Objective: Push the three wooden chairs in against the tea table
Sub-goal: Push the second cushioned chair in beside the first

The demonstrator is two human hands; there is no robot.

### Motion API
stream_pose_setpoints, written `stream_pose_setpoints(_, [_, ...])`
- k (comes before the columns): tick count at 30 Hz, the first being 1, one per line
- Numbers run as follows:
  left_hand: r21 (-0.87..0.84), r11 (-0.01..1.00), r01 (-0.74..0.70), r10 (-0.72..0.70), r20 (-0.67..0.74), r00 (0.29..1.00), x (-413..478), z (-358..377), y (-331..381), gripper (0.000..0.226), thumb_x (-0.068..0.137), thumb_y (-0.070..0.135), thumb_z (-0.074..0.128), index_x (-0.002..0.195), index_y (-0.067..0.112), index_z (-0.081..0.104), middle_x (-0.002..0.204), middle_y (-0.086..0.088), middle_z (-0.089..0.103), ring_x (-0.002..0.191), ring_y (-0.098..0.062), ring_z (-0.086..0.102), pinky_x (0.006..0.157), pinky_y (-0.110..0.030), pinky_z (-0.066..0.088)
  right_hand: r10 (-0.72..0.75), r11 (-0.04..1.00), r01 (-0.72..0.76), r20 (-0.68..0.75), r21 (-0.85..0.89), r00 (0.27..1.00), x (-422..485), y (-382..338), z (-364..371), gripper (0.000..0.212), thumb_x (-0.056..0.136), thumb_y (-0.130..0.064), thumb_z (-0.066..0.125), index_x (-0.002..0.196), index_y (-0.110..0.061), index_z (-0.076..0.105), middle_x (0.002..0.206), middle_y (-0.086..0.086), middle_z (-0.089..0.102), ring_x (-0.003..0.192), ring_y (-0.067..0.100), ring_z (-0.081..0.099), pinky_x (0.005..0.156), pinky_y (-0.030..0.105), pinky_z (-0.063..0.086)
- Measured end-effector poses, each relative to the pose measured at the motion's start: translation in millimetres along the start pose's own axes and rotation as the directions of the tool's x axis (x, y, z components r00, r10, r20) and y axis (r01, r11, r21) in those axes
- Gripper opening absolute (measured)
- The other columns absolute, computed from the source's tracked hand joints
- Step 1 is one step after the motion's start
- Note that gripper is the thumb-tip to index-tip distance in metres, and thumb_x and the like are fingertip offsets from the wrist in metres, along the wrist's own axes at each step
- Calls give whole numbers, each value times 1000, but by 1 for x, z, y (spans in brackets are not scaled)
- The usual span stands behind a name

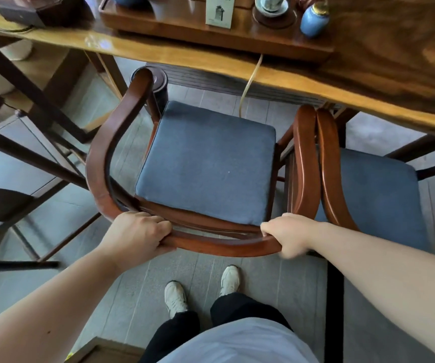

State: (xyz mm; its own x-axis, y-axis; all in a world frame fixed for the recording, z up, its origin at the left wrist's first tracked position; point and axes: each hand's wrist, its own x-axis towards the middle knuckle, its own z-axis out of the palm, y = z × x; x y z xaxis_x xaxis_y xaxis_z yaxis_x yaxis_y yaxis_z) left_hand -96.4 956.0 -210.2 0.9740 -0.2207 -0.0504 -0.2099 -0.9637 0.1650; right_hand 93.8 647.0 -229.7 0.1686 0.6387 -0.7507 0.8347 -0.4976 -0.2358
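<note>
A reddish wooden chair [101,153] with a curved armrail and a blue seat cushion stands in front of me, facing the tea table [211,66]. My left hand [137,234] grips the left of its back rail, and my right hand [287,234] grips the right. The chair's front reaches just under the table's edge. A second chair [328,163] of the same kind stands to the right, its armrail touching the first chair's. At the far left a dark chair frame [7,203] is partly in view.
On the table stand a wooden tea tray [211,35], a blue jar [314,19], a lidded cup [271,3] and a dark box [35,11]. A cord [247,85] hangs from the table to the floor. A dark cylinder [161,87] stands under the table. My feet are behind the chair.
</note>
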Motion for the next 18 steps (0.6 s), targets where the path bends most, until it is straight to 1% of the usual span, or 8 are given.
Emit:
stream_pose_setpoints(2, [8,1000,0,0,2,1000,10,0,10,44,57,49,87,64,19,56,56,7,57,49,-24,59,41,-29,45,13,1000,-12,-22,3,1000,-4,14,-3,31,71,-22,66,93,-26,45,86,-2,60,78,22,55,83,37,45])
stream_pose_setpoints(4, [0,1000,12,-12,0,1000,17,-2,16,45,55,49,87,63,19,56,56,7,57,48,-24,58,41,-28,42,17,1000,-17,-47,2,999,-6,20,-4,30,72,-23,65,95,-25,47,87,-2,60,79,22,56,86,36,43])
stream_pose_setpoints(7, [-14,999,30,-29,24,999,17,-3,16,44,57,50,86,65,20,55,58,7,57,51,-24,59,43,-29,44,27,999,-25,-64,35,998,-4,19,1,28,72,-21,64,96,-23,49,87,-2,60,78,21,55,86,34,41])
stream_pose_setpoints(11, [-9,998,56,-56,38,998,14,-4,15,45,57,50,86,66,20,53,60,7,57,55,-25,60,45,-30,46,36,998,-31,-82,62,996,-3,18,6,27,69,-19,63,90,-26,49,83,-4,59,77,20,54,86,36,43])
stream_pose_setpoints(14, [5,997,78,-79,55,995,15,-5,19,45,56,49,86,67,19,54,61,5,57,56,-26,60,46,-31,46,19,992,-2,-136,129,991,-10,17,5,24,71,-24,68,90,-26,54,86,-5,62,81,20,58,85,35,43])
stream_pose_setpoints(15, [7,996,92,-92,74,993,15,-6,21,45,56,49,85,68,18,55,62,5,57,57,-27,60,47,-31,47,0,992,20,-148,128,989,-13,15,5,30,72,-29,70,99,-25,58,94,-4,64,89,20,60,88,37,44])
stream_pose_setpoints(16, [8,994,107,-107,97,990,15,-7,22,45,57,49,85,71,18,55,64,4,58,58,-27,60,49,-32,48,-18,993,35,-146,114,989,-15,13,3,44,74,-35,71,115,-23,58,106,-2,64,99,20,59,94,39,43])
stream_pose_setpoints(18, [17,991,132,-133,122,984,12,-10,25,45,60,51,82,81,18,59,74,3,62,67,-26,62,57,-35,52,-56,994,68,-137,85,989,-17,5,1,76,76,-51,70,141,-22,43,133,0,55,122,21,50,107,44,34])
